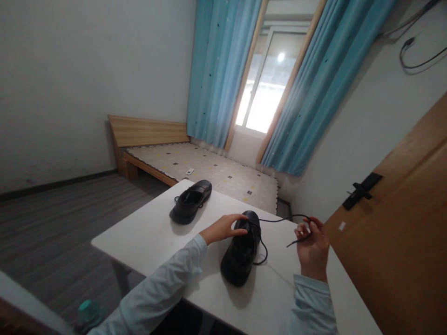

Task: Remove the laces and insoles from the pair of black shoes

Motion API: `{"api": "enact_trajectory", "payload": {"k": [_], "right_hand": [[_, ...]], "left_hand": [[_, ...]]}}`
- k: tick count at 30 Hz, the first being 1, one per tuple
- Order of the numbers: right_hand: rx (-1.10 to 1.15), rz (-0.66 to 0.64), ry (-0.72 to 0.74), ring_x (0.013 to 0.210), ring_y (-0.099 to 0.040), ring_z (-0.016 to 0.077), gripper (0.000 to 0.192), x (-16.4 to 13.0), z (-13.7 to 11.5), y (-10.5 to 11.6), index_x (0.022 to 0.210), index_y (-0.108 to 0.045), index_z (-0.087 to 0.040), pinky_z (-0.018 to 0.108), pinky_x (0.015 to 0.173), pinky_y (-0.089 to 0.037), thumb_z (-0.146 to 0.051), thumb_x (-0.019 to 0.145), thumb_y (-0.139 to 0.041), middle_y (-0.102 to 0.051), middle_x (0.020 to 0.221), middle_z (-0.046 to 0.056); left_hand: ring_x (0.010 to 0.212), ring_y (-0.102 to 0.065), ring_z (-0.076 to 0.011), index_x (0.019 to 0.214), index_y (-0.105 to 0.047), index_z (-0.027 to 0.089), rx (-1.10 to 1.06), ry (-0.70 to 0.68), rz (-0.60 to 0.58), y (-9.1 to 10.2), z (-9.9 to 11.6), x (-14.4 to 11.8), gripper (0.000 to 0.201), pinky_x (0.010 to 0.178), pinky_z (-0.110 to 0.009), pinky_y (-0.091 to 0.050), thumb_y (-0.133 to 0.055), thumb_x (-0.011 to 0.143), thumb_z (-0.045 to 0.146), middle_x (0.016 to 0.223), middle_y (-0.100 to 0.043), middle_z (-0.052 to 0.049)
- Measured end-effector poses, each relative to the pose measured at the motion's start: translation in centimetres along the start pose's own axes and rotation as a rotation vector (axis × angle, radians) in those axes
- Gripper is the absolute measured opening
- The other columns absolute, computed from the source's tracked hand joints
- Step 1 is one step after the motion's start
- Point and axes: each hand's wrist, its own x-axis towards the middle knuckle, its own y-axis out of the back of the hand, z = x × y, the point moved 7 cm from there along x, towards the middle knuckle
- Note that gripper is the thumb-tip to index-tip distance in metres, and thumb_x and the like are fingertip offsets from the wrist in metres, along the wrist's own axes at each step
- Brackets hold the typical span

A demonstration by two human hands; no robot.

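Two black shoes lie on a white table [146, 237]. The nearer shoe [240, 253] is in front of me, and my left hand [225, 228] rests on its upper part near the laces. My right hand [312, 246] is raised to the right of it, fingers pinching a black shoelace [279, 219] that stretches tight from the shoe's top to my hand. A loose loop of lace hangs beside the shoe. The second shoe [191, 201] sits farther back and to the left, untouched.
Behind the table stands a low wooden bed [195, 163] with a patterned mattress. Blue curtains [220, 70] frame a bright window. A wooden door [401, 223] with a black handle is at the right. A teal-capped bottle [87, 311] stands on the grey floor at lower left.
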Motion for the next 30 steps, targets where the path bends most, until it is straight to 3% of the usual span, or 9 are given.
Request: {"api": "enact_trajectory", "payload": {"k": [3,7,13,16,19,24,30], "right_hand": [[-0.122,0.026,0.056,0.056,-0.050,0.0089,0.015,-0.3,0.0,-0.1,0.081,-0.062,-0.021,0.022,0.049,-0.038,-0.027,0.069,-0.066,-0.058,0.073,-0.002],[-0.504,-0.015,0.181,0.057,-0.048,0.0113,0.017,-1.0,-0.1,-1.3,0.083,-0.063,-0.018,0.025,0.053,-0.041,-0.032,0.072,-0.064,-0.055,0.067,-0.002],[-0.968,-0.260,0.409,0.081,-0.053,0.0199,0.017,-1.9,1.0,-4.0,0.083,-0.064,-0.020,0.035,0.071,-0.046,-0.035,0.078,-0.056,-0.055,0.092,0.006],[-1.227,-0.347,0.556,0.083,-0.050,0.0231,0.019,-2.3,2.2,-4.8,0.086,-0.066,-0.020,0.041,0.078,-0.044,-0.033,0.077,-0.056,-0.050,0.095,0.009],[-1.424,-0.399,0.605,0.086,-0.048,0.0265,0.023,-2.5,3.4,-5.0,0.091,-0.068,-0.020,0.045,0.079,-0.042,-0.034,0.078,-0.056,-0.049,0.098,0.012],[-1.375,-0.403,0.577,0.098,-0.046,0.0298,0.029,-2.7,3.9,-5.2,0.096,-0.067,-0.023,0.049,0.085,-0.040,-0.043,0.079,-0.055,-0.049,0.109,0.012],[-1.137,-0.629,0.353,0.112,-0.047,0.0280,0.041,-3.3,5.7,-6.0,0.109,-0.060,-0.023,0.047,0.097,-0.036,-0.047,0.076,-0.060,-0.053,0.116,0.011]], "left_hand": [[0.114,-0.052,-0.0203,0.121,-0.053,0.024,0.003,0.000,0.003,0.0,0.0,0.0,0.047,0.100,-0.031,-0.037,-0.061,0.078,0.041,0.125,-0.057,-0.005],[0.114,-0.053,-0.0204,0.121,-0.053,0.024,0.001,0.004,0.008,0.0,-0.1,-0.1,0.047,0.100,-0.031,-0.037,-0.061,0.078,0.041,0.125,-0.057,-0.005],[0.114,-0.053,-0.0205,0.122,-0.053,0.023,0.012,-0.004,0.018,-0.1,-0.2,0.1,0.047,0.099,-0.032,-0.038,-0.060,0.079,0.042,0.124,-0.058,-0.005],[0.113,-0.054,-0.0199,0.120,-0.054,0.022,0.018,0.002,0.041,-0.1,-0.3,0.2,0.042,0.098,-0.031,-0.039,-0.055,0.083,0.041,0.123,-0.059,-0.006],[0.113,-0.054,-0.0193,0.118,-0.056,0.021,0.029,-0.004,0.070,0.0,-0.3,0.3,0.036,0.098,-0.031,-0.039,-0.048,0.087,0.037,0.122,-0.060,-0.006],[0.111,-0.054,-0.0193,0.114,-0.057,0.020,0.079,-0.029,0.168,0.1,-0.6,0.5,0.030,0.098,-0.033,-0.039,-0.051,0.087,0.031,0.118,-0.060,-0.007],[0.087,-0.057,-0.0187,0.089,-0.062,0.016,0.096,0.050,0.317,0.7,-1.7,0.6,0.017,0.080,-0.030,-0.047,-0.062,0.078,0.029,0.089,-0.061,-0.006]]}}
